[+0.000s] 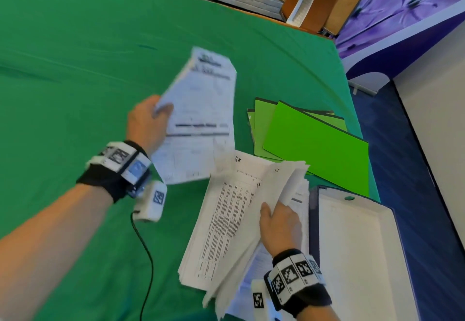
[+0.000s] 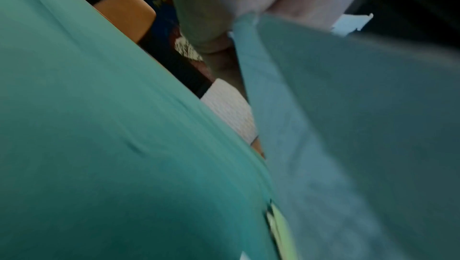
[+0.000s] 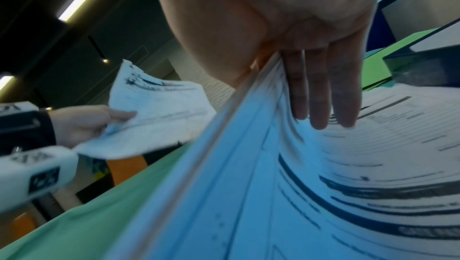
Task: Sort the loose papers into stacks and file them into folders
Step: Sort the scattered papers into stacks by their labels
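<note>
The left hand point(image 1: 148, 121) pinches thin, floppy sheets point(image 1: 201, 119) by their edge at 12 o'clock above the desk point(image 1: 75, 68), while the right hand point(image 1: 279, 222) grips the soft paper pile point(image 1: 226, 225) at 5 o'clock.

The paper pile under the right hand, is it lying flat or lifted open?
Lifted open. The right hand grips a batch of top sheets raised and curled off the paper pile, exposing a printed page beneath.

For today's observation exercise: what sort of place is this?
Probably a staged desk workspace indoors: a table under green cloth, bright green folders, loose printed papers and an open document box.
</note>
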`<state>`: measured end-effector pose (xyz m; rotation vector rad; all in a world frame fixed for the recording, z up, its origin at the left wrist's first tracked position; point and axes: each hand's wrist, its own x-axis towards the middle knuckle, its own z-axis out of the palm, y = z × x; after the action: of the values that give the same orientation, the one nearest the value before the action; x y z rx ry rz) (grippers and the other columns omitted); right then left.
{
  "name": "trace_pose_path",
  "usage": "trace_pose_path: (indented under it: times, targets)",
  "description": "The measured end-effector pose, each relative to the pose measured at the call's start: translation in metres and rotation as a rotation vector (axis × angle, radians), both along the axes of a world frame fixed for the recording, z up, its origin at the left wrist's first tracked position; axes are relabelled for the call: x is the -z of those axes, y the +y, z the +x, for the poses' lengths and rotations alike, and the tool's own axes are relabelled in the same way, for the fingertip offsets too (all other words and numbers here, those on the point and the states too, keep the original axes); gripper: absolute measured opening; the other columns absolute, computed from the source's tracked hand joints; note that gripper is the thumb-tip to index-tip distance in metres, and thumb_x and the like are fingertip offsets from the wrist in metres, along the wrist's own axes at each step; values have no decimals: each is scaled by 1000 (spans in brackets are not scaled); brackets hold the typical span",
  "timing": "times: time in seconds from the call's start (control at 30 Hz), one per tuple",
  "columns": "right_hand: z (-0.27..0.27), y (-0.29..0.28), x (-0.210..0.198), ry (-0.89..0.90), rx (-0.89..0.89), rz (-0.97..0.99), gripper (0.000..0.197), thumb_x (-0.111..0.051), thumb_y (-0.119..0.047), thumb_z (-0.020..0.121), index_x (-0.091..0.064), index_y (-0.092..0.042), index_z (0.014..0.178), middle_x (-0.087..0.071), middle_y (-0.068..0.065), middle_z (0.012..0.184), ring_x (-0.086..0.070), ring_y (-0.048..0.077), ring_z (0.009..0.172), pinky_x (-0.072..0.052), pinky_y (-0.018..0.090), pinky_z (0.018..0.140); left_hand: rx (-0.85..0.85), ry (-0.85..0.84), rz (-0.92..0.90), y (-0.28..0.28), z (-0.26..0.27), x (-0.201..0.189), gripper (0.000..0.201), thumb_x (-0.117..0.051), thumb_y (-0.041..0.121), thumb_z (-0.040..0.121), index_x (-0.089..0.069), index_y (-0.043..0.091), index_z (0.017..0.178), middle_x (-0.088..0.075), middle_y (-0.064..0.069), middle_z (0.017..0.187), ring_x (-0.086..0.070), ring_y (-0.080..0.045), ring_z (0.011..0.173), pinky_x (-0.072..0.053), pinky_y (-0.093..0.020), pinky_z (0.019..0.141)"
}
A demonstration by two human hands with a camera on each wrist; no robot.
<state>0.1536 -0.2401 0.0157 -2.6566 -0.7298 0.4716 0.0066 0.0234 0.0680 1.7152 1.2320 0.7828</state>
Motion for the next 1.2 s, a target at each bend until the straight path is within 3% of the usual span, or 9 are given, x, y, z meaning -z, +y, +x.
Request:
trace_pose_path:
  times: [0.1, 0.23, 0.3, 0.37, 0.5, 0.63, 0.73, 0.87, 1.2]
  targets:
    - [-12, 13, 4, 64, -153, 36, 48, -40, -55, 95, -50, -24, 130, -65, 6, 113, -63, 28, 100, -50, 37, 83, -118, -273, -79, 20, -13, -32, 32, -57, 31, 97, -62, 13, 122, -68, 3, 115, -66, -16, 99, -52, -27, 80]
    - [-31, 22, 7, 208, -266, 173, 74, -30, -77, 85, 9, -57, 144, -33, -7, 153, -60, 21, 115, -46, 44, 101, -66, -364, -91, 19, -20, -44, 34, -59, 36, 94, -63, 15, 120, -71, 5, 113, -69, -15, 101, -56, -34, 85]
    - [-31, 18, 7, 238, -168, 288, 73, -24, -78, 84, 3, -52, 148, -45, -10, 144, -61, 17, 113, -44, 42, 103, 10, -351, -138, 7, -16, -39, 31, -58, 32, 96, -63, 12, 119, -72, 2, 110, -70, -16, 98, -57, -38, 84]
    - [-21, 14, 1, 341, 35, 458, 72, -20, -78, 85, -29, -40, 146, -63, -9, 124, -65, 12, 102, -48, 43, 97, 81, -305, -188, -7, -8, -27, 31, -60, 33, 95, -64, 11, 116, -73, 0, 108, -71, -20, 96, -57, -45, 87]
    - [12, 1, -31, 574, 386, 673, 64, -22, -69, 92, -65, -25, 112, -73, -5, 102, -67, 12, 94, -51, 34, 80, 328, -156, -291, -56, 13, 8, 27, -57, 30, 97, -66, 11, 114, -73, 1, 109, -71, -17, 95, -56, -43, 89]
    - [33, -32, -32, 340, 276, 400, 32, -60, -32, 94, -58, -16, 122, -66, 0, 109, -58, 6, 91, -44, 21, 82, 552, -18, -397, -112, 32, 53, 28, -56, 34, 98, -65, 13, 114, -71, 3, 108, -69, -15, 95, -55, -44, 90]
    - [34, -59, -16, 196, 341, 215, 47, -62, -16, 90, -45, -16, 134, -62, 12, 122, -57, 21, 98, -43, 29, 89, 625, 291, -266, -140, 46, 81, 29, -55, 42, 96, -54, 13, 97, -60, 3, 89, -57, -17, 81, -48, -33, 73]
    - [29, -73, -2, 108, 352, 76, 55, -55, -12, 93, -32, -13, 142, -62, 22, 117, -60, 38, 101, -47, 39, 88, 501, 482, -236, -161, 48, 99, 28, -58, 41, 94, -50, 15, 103, -56, -2, 100, -56, -20, 90, -49, -34, 80]
    - [23, -74, -1, 12, -62, -340, 46, -45, -43, 96, -40, -20, 136, -54, 4, 125, -57, 21, 108, -48, 30, 84, 443, 525, -326, -177, 49, 102, 31, -58, 38, 94, -50, 14, 112, -59, 3, 99, -58, -16, 91, -49, -30, 81]
